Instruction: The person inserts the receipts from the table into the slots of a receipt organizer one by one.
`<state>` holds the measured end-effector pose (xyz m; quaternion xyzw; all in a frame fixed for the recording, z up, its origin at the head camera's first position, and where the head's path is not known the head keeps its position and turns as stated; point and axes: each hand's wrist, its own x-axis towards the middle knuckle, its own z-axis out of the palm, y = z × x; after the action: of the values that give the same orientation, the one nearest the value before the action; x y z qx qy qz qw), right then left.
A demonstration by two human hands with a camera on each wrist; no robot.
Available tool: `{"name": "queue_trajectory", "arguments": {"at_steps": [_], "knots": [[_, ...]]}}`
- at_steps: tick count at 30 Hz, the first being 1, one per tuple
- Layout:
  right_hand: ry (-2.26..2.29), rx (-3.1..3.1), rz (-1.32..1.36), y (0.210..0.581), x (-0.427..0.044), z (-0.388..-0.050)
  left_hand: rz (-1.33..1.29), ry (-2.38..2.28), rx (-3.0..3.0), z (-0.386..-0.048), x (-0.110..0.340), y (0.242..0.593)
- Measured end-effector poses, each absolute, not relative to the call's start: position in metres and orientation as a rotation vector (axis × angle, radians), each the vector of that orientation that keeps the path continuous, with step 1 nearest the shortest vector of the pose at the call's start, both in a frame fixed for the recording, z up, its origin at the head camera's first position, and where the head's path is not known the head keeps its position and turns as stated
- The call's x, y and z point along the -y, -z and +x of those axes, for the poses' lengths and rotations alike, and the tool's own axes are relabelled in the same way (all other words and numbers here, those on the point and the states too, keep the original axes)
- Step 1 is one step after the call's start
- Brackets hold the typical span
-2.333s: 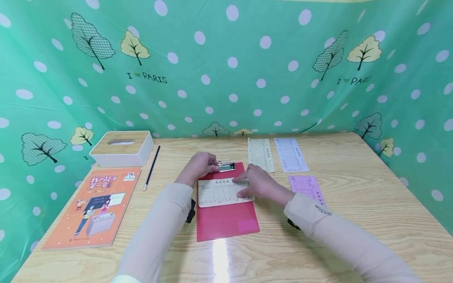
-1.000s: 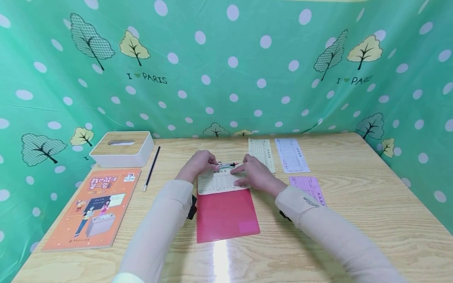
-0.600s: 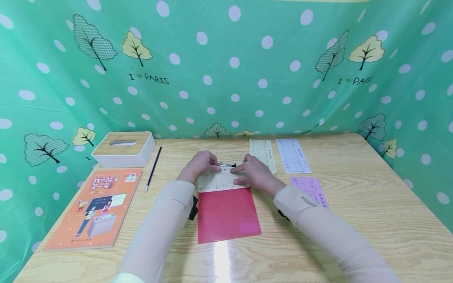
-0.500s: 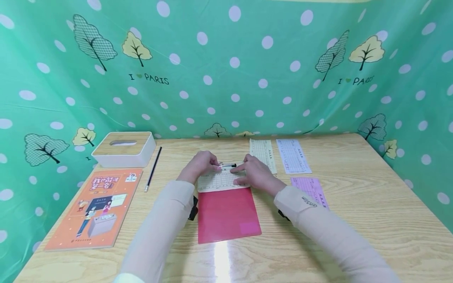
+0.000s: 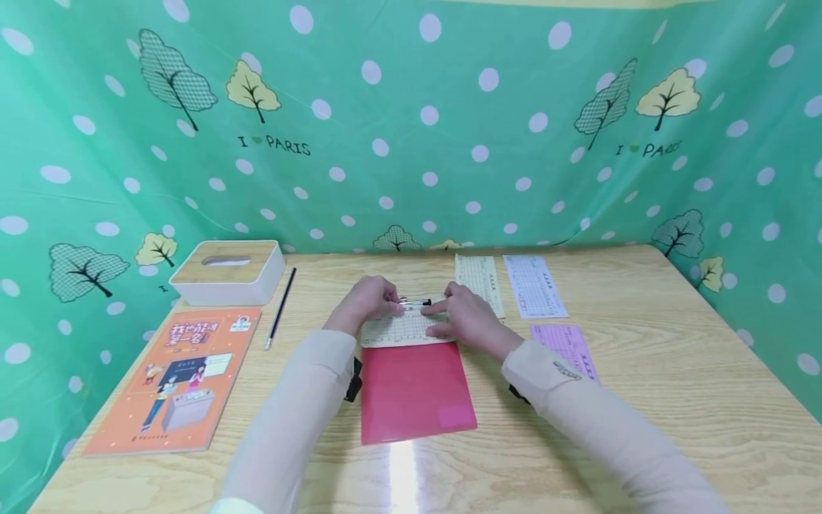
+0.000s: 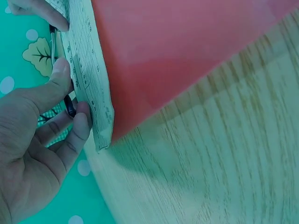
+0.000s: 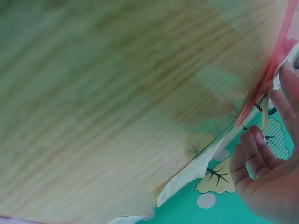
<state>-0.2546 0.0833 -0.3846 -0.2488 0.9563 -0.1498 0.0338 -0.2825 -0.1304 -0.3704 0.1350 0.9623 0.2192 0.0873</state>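
A red clipboard [image 5: 417,396] lies in the middle of the table, its metal clip [image 5: 417,302] at the far end. Across its upper part is a cream printed form slip [image 5: 397,330], its far edge at the clip. My left hand [image 5: 369,303] pinches the clip's left end; in the left wrist view, the thumb and fingers of the left hand [image 6: 42,126] close on its dark tip. My right hand [image 5: 472,315] holds the slip's right end, thumb and forefinger on its printed face. In the right wrist view, the other fingers of the right hand [image 7: 271,168] curl beside the slip's edge.
Green, white and purple slips [image 5: 478,282] [image 5: 535,285] [image 5: 565,348] lie to the right and behind. On the left are an orange book [image 5: 176,382], a pencil [image 5: 280,308] and a tissue box [image 5: 227,271]. A green patterned curtain [image 5: 411,128] hangs behind the table.
The slip has slid away from me, up the clipboard to the clip, with my right hand moving along with it. My left hand has stayed at the clip. Little differs in the last half second.
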Motion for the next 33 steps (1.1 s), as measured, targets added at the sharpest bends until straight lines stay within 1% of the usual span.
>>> {"name": "queue_trajectory", "arguments": {"at_steps": [18,33], "knots": [[0.305,-3.083,-0.959,0.39,-0.0885,-0.2514,0.359,-0.686,-2.843,-0.2822,0.1284,0.3703],[0.29,-3.059,-0.902,0.3921,-0.0876,-0.2501,0.348,-0.643,-2.864,-0.2829,0.1255,0.3671]]}}
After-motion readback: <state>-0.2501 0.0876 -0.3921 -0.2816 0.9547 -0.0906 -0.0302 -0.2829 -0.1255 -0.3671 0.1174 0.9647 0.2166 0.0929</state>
